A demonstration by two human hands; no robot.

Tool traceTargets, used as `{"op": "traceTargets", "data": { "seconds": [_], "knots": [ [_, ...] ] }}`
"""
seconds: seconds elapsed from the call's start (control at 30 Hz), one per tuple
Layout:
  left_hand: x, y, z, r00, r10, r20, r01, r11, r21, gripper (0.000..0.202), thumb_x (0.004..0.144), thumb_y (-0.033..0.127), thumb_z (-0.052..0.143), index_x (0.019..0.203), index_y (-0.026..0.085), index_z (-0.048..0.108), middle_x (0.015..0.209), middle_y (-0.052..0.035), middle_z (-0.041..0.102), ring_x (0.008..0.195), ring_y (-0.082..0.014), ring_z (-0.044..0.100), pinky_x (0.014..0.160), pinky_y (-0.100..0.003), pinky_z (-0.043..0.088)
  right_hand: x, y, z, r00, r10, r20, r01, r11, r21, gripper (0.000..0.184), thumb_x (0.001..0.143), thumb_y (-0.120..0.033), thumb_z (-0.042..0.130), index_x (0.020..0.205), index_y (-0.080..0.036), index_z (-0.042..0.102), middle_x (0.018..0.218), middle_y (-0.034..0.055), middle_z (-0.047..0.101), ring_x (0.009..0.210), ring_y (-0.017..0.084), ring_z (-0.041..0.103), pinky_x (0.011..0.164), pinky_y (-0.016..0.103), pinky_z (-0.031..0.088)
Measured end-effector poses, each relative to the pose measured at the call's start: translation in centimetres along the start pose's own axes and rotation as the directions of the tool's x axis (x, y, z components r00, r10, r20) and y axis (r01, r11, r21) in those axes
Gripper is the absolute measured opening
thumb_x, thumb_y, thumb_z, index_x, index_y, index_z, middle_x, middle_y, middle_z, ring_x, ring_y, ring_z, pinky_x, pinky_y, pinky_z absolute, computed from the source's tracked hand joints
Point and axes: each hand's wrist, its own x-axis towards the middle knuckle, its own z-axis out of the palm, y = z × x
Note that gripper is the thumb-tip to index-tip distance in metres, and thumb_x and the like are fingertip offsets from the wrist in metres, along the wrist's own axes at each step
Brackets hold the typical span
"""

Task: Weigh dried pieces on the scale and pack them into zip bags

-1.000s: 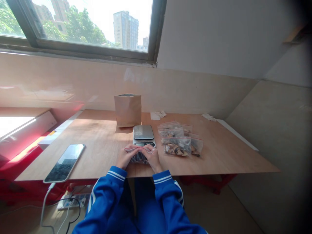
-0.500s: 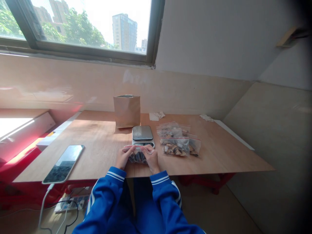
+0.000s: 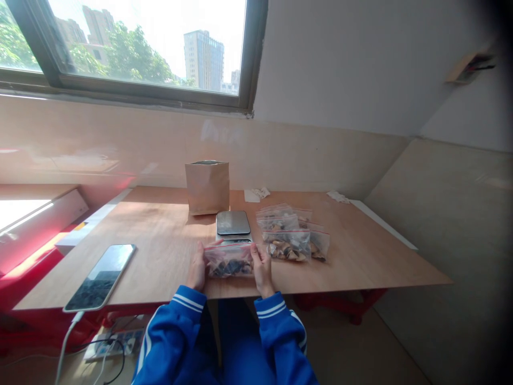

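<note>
Between my two hands is a clear zip bag (image 3: pixel 230 261) with a red seal strip, filled with dark and tan dried pieces. My left hand (image 3: pixel 197 267) grips its left edge; my right hand (image 3: pixel 262 267) pinches its upper right corner. Just behind the bag sits a digital kitchen scale (image 3: pixel 233 223) with a bare metal plate, its display partly hidden by the bag. To the right lies a pile of similar filled zip bags (image 3: pixel 286 246), overlapping one another. An upright brown paper pouch (image 3: pixel 207 188), open at the top, stands behind the scale to the left.
A phone (image 3: pixel 102 275) on a charging cable lies at the table's left front edge. Crumpled white tissue (image 3: pixel 262 193) and another white scrap (image 3: pixel 339 197) lie near the wall. Below the table (image 3: pixel 360 262), a power strip (image 3: pixel 114 342) with cables rests on the left.
My hands have moved apart from the middle of the bag's seal to its two sides. The bag now lies spread wider, with its contents more visible.
</note>
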Motion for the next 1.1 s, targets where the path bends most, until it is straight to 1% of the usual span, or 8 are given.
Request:
{"op": "traceTargets", "data": {
  "seconds": [0.1, 0.23, 0.37, 0.47, 0.53, 0.63, 0.73, 1.1],
  "knots": [
    [-0.1, 0.3, -0.3, 0.998, 0.047, -0.032, -0.048, 0.998, -0.043, 0.065, 0.084, 0.064, 0.035, 0.116, 0.014, 0.062, 0.088, -0.0093, 0.070, 0.074, -0.0163, 0.063, 0.067, -0.028, 0.047, 1.0, -1.8, -3.3, 0.991, -0.027, -0.129, 0.021, 0.998, -0.052, 0.050, 0.081, -0.061, 0.050, 0.080, -0.016, 0.070, 0.063, 0.0036, 0.064, 0.058, 0.016, 0.054, 0.059, 0.028, 0.043],
    [0.1, 0.1, -0.9, 0.980, 0.032, -0.196, -0.053, 0.994, -0.099, 0.055, 0.080, 0.060, 0.049, 0.090, 0.011, 0.070, 0.076, -0.0075, 0.067, 0.064, -0.0119, 0.056, 0.063, -0.024, 0.046, 3.5, -3.6, -10.1, 0.956, -0.048, -0.288, -0.036, 0.959, -0.280, 0.054, 0.079, -0.063, 0.050, 0.079, -0.013, 0.069, 0.060, 0.0063, 0.064, 0.059, 0.019, 0.057, 0.059, 0.032, 0.045],
    [0.0, 0.0, -1.2, 0.978, 0.018, -0.206, -0.043, 0.992, -0.122, 0.051, 0.077, 0.060, 0.053, 0.079, 0.012, 0.070, 0.069, -0.0054, 0.064, 0.063, -0.0116, 0.055, 0.063, -0.023, 0.046, 4.9, -4.0, -14.7, 0.915, -0.258, -0.309, -0.018, 0.740, -0.672, 0.050, 0.079, -0.056, 0.053, 0.095, -0.011, 0.066, 0.089, 0.0168, 0.067, 0.082, 0.027, 0.061, 0.071, 0.039, 0.048],
    [0.0, 0.0, -1.1, 0.978, 0.008, -0.206, -0.033, 0.993, -0.117, 0.052, 0.078, 0.061, 0.052, 0.077, 0.013, 0.070, 0.068, -0.0053, 0.063, 0.062, -0.0116, 0.055, 0.062, -0.023, 0.046, 4.3, -3.0, -14.7, 0.795, -0.537, -0.281, 0.026, 0.494, -0.869, 0.059, 0.083, -0.044, 0.052, 0.128, -0.006, 0.049, 0.127, 0.0253, 0.050, 0.114, 0.033, 0.050, 0.089, 0.048, 0.042],
    [0.0, 0.0, -1.1, 0.978, 0.007, -0.210, -0.031, 0.993, -0.112, 0.052, 0.078, 0.061, 0.052, 0.076, 0.013, 0.070, 0.068, -0.0054, 0.063, 0.062, -0.0116, 0.055, 0.062, -0.023, 0.045, 3.3, -1.7, -13.6, 0.762, -0.620, -0.188, 0.069, 0.365, -0.928, 0.058, 0.087, -0.038, 0.047, 0.137, -0.009, 0.039, 0.141, 0.0232, 0.037, 0.127, 0.033, 0.039, 0.098, 0.050, 0.036],
    [0.1, -0.1, -1.1, 0.976, 0.012, -0.218, -0.035, 0.994, -0.101, 0.052, 0.076, 0.062, 0.053, 0.075, 0.012, 0.070, 0.067, -0.0056, 0.063, 0.062, -0.0115, 0.054, 0.061, -0.023, 0.045, 2.2, 1.0, -11.9, 0.841, -0.541, -0.001, 0.142, 0.224, -0.964, 0.046, 0.092, -0.032, 0.037, 0.134, -0.015, 0.045, 0.143, 0.0161, 0.038, 0.129, 0.030, 0.036, 0.101, 0.049, 0.035],
    [0.1, -0.1, -1.1, 0.974, 0.011, -0.225, -0.034, 0.995, -0.099, 0.053, 0.075, 0.062, 0.054, 0.074, 0.012, 0.069, 0.066, -0.0058, 0.063, 0.061, -0.0117, 0.054, 0.061, -0.023, 0.044, 2.0, 3.4, -11.4, 0.896, -0.441, 0.051, 0.127, 0.145, -0.981, 0.044, 0.094, -0.030, 0.030, 0.131, -0.016, 0.050, 0.139, 0.0134, 0.046, 0.128, 0.027, 0.039, 0.103, 0.048, 0.033],
    [0.1, -0.3, -1.0, 0.974, 0.039, -0.222, -0.053, 0.997, -0.059, 0.051, 0.073, 0.061, 0.057, 0.075, 0.012, 0.069, 0.067, -0.0065, 0.063, 0.063, -0.0135, 0.054, 0.063, -0.026, 0.044, 4.6, 4.3, -12.1, 0.924, -0.370, 0.096, 0.132, 0.074, -0.989, 0.046, 0.095, -0.030, 0.026, 0.133, -0.016, 0.048, 0.140, 0.0115, 0.046, 0.130, 0.026, 0.037, 0.103, 0.044, 0.032]
  ]
}}
